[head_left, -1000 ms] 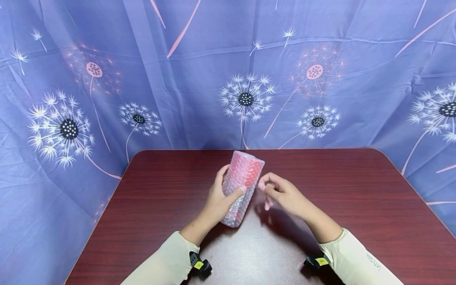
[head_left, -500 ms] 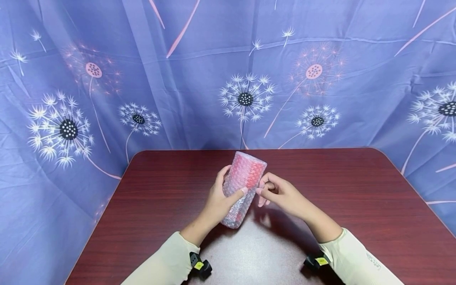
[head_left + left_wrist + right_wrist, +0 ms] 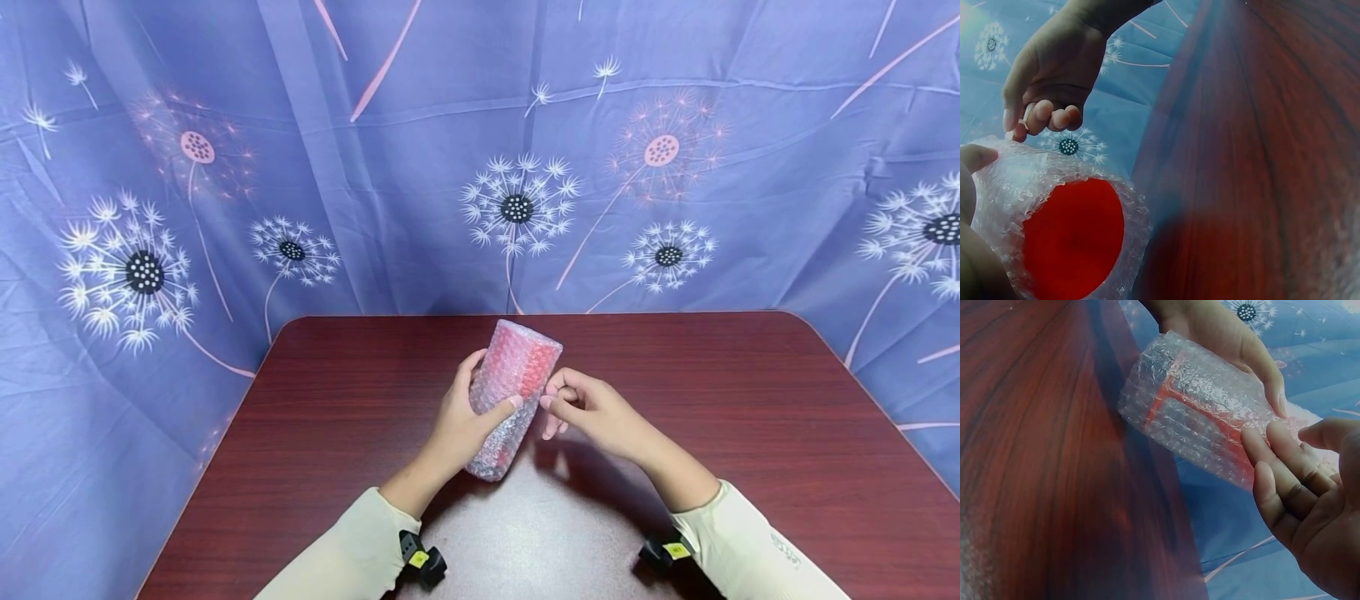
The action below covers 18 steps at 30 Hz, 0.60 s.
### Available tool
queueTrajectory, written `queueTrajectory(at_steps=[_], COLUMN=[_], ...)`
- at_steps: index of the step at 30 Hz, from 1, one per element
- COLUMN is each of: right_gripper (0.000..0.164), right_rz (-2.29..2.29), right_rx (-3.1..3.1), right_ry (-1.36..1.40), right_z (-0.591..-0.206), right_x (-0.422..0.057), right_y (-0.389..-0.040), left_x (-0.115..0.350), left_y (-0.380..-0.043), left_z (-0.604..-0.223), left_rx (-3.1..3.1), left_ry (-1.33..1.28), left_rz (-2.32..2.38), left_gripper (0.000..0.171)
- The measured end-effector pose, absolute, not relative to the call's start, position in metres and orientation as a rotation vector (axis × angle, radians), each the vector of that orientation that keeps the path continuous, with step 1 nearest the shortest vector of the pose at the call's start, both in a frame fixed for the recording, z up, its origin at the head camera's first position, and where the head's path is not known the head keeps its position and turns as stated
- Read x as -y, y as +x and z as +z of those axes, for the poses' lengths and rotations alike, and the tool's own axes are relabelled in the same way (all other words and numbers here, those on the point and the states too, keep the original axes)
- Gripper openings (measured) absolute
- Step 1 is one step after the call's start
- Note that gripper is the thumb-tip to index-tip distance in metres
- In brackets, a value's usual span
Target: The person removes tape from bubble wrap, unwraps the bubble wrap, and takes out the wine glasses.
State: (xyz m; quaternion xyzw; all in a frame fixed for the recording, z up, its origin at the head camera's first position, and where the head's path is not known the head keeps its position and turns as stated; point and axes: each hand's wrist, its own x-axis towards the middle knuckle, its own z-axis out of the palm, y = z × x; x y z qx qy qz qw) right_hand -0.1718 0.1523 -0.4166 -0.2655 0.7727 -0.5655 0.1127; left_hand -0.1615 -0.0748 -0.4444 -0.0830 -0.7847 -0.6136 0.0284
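My left hand point(image 3: 453, 425) grips a bubble-wrapped package point(image 3: 517, 362), thumb across its front and fingers behind. The package is a tall cylinder tilted to the right over the table. Red shows through the clear bubble wrap point(image 3: 1204, 378), and in the left wrist view a flat round red end point(image 3: 1075, 237) lies bare inside the wrap. On the package's right side is my right hand point(image 3: 596, 412), thumb and forefinger pinching at the edge of the wrap. Its other fingers curl loosely below. What exactly lies between those fingertips is too small to tell.
A dark red wood-grain table point(image 3: 337, 392) with rounded back corners lies beneath both hands. Behind it and on the left hangs a blue-violet cloth point(image 3: 420, 183) printed with dandelions. Small black wrist cameras point(image 3: 429, 567) hang at both cream sleeves point(image 3: 345, 542).
The package has shifted slightly to the right in my left hand. My right thumb and forefinger have moved a little lower, from beside the package onto the edge of its wrap.
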Motion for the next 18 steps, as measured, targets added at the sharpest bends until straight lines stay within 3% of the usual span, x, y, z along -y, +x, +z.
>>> queueTrajectory(at_steps=[18], right_gripper=[0.022], right_rz=[-1.68], right_rx=[-2.207], right_ry=[-0.795], right_z=[-0.4152], right_x=[-0.1506], right_y=[-0.1701], left_x=[0.0757], left_y=[-0.1617], left_z=[-0.4444], left_rx=[2.478], left_ry=[-0.255], left_rz=[-1.847], left_gripper=[0.092])
